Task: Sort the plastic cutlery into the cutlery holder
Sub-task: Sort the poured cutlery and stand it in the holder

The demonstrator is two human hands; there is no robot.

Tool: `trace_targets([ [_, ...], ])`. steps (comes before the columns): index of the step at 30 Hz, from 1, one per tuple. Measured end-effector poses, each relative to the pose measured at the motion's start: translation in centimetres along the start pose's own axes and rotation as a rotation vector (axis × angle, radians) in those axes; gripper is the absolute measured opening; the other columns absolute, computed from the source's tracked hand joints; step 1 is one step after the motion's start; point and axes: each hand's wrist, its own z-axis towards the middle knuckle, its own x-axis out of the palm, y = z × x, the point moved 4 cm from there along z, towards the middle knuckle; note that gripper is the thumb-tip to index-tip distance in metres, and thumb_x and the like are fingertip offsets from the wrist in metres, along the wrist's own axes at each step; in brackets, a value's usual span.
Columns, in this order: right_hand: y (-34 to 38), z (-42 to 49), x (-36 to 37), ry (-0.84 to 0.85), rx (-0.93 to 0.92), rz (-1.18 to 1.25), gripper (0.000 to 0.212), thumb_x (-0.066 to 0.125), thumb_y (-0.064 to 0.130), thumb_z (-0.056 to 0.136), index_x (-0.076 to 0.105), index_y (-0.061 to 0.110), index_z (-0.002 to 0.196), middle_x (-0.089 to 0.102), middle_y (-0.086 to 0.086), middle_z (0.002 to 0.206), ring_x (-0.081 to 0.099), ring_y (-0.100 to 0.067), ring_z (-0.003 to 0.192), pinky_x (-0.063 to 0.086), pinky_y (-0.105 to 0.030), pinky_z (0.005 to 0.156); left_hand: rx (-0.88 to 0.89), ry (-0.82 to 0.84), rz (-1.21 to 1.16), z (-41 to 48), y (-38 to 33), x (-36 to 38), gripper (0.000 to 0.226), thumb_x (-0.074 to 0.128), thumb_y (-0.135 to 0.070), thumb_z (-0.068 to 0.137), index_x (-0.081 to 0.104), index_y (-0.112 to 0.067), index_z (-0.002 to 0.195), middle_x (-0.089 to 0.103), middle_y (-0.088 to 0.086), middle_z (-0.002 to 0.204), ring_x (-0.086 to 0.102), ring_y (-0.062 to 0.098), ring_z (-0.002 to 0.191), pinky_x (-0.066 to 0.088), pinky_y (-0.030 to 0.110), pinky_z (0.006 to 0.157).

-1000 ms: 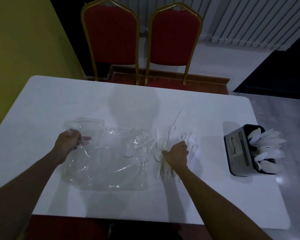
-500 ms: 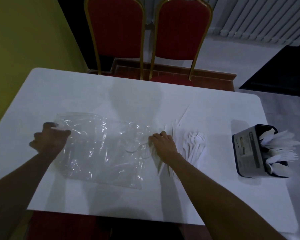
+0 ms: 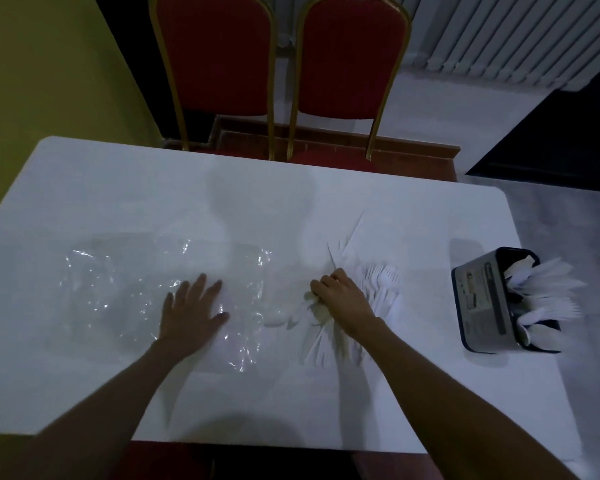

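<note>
White table [image 3: 291, 202], left hand [image 3: 191, 315] flat on bag [image 3: 118, 292], holder [image 3: 492, 299] label unreadable

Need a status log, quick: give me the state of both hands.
Left hand: open, flat on the clear plastic bag.
Right hand: closed on the loose cutlery pile.

A label on the cutlery holder [image 3: 482, 299], its print too small to read.
</note>
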Motion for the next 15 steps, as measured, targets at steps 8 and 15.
trace_targets([
  [8,-0.7,0.4,-2.4,-0.139,0.464,0.750,0.020,0.070,0.017,0.086,0.055,0.002,0.084,0.055,0.004,0.064,0.051,-0.001,0.057,0.039,-0.012,0.058,0.009,-0.250,-0.170,0.2,-2.1,-1.8,0.047,0.056,-0.030,0.088,0.053,-0.008,0.129,0.044,0.019,0.142,0.033,0.040,0.135,0.026,0.051,0.113],
  [15,-2.4,1.3,-0.4,0.045,0.714,0.717,0.044,0.076,0.042,0.078,0.061,0.006,0.100,0.069,-0.010,0.089,0.065,-0.021,0.075,0.053,-0.031,0.076,0.207,-0.211,-0.248,0.1,-9.0,-2.1,0.040,0.041,-0.035,0.080,0.067,-0.014,0.102,0.061,0.007,0.103,0.050,0.034,0.101,0.043,0.039,0.083],
])
